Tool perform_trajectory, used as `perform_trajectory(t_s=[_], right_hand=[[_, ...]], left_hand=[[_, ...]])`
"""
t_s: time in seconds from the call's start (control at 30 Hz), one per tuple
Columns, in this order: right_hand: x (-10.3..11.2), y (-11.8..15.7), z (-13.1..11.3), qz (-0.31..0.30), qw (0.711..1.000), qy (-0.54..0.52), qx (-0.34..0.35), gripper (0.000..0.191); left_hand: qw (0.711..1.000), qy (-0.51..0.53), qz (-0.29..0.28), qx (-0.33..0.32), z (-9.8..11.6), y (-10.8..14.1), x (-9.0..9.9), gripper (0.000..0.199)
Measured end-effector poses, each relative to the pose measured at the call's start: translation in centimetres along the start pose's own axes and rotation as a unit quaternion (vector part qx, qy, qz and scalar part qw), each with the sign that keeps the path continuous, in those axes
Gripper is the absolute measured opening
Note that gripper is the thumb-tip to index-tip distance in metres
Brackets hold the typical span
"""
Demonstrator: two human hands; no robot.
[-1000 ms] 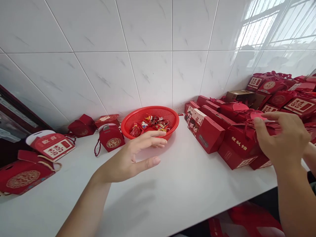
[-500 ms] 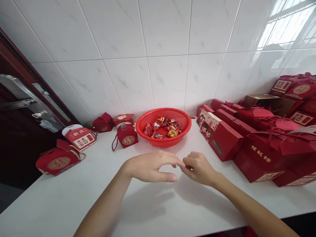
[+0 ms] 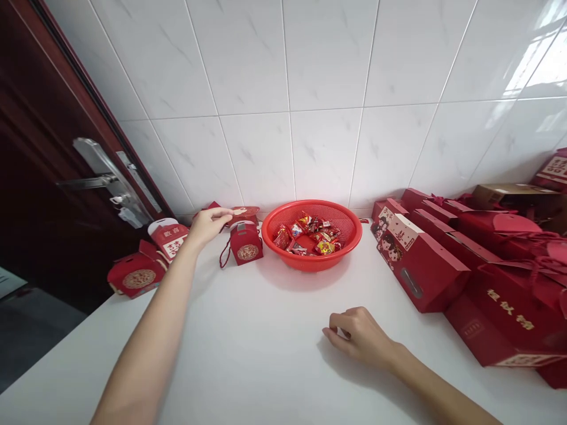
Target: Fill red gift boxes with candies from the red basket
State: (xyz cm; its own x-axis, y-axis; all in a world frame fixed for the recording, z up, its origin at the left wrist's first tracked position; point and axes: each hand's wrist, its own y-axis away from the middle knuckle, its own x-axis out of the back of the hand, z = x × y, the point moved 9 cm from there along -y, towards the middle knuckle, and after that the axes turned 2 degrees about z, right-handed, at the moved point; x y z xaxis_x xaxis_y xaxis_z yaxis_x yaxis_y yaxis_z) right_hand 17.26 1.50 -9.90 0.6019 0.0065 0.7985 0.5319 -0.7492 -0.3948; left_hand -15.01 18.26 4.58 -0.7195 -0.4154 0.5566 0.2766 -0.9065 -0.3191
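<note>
My left hand reaches to the back left, fingers stretched out and thumb apart, with nothing visible in it. Its fingertips are at the near edge of a red box with a patterned top; whether they touch it I cannot tell. Just in front stands a small red gift box with a gold round emblem and a cord handle. My right hand rests low over the white table, fingers loosely curled in and nothing seen in them. Behind it sits a red plastic basket holding wrapped candies.
More red gift boxes stand at the left by a dark door. On the right, rows of larger red boxes line the table. A tiled wall rises behind the basket.
My left hand has parted from the right and moved left and away toward the small boxes. The right hand is lower in view, still curled. The view has turned leftward.
</note>
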Motion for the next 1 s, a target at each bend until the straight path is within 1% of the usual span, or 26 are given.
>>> perform_trajectory(t_s=[0.03,0.1,0.23,0.3,0.37,0.43,0.57,0.67,0.8,0.9,1.0], right_hand=[[-0.2,-0.1,0.0,-0.006,1.0,-0.005,-0.005,0.032],[-0.5,-0.1,0.2,-0.017,1.0,-0.013,-0.019,0.032],[-1.0,-0.1,0.8,-0.035,0.998,-0.018,-0.057,0.032],[-1.0,-0.1,1.1,-0.037,0.997,-0.019,-0.072,0.032],[-0.8,-0.2,1.4,-0.031,0.996,-0.029,-0.081,0.032],[-0.5,-0.4,1.5,-0.021,0.995,-0.048,-0.082,0.031],[0.4,-1.1,1.3,-0.002,0.993,-0.094,-0.074,0.03],[1.6,-2.3,0.4,0.019,0.992,-0.108,-0.061,0.026],[3.1,-5.0,-2.0,0.036,0.994,-0.106,-0.013,0.017],[3.6,-7.1,-4.2,0.044,0.995,-0.086,0.028,0.024],[3.8,-8.4,-6.1,0.069,0.995,-0.035,0.057,0.029]], left_hand=[[1.0,-0.008,-0.005,0.014,-0.8,-0.4,-0.1,0.03],[0.999,-0.011,-0.04,0.028,-1.9,-0.7,-1.2,0.026],[0.994,-0.014,-0.096,0.045,-3.0,-0.8,-4.1,0.025],[0.993,-0.021,-0.104,0.056,-3.5,-0.9,-4.7,0.025],[0.992,-0.026,-0.107,0.062,-3.8,-0.9,-4.5,0.024],[0.991,-0.027,-0.117,0.066,-4.0,-0.6,-3.9,0.028],[0.985,-0.017,-0.155,0.07,-3.9,1.3,-2.7,0.055],[0.979,-0.016,-0.194,0.052,-2.8,3.5,-2.5,0.064],[0.966,-0.036,-0.256,0.002,-0.2,6.5,-3.1,0.057],[0.946,-0.051,-0.319,-0.041,2.1,9.1,-4.2,0.049],[0.93,-0.045,-0.358,-0.075,4.1,11.7,-6.0,0.049]])
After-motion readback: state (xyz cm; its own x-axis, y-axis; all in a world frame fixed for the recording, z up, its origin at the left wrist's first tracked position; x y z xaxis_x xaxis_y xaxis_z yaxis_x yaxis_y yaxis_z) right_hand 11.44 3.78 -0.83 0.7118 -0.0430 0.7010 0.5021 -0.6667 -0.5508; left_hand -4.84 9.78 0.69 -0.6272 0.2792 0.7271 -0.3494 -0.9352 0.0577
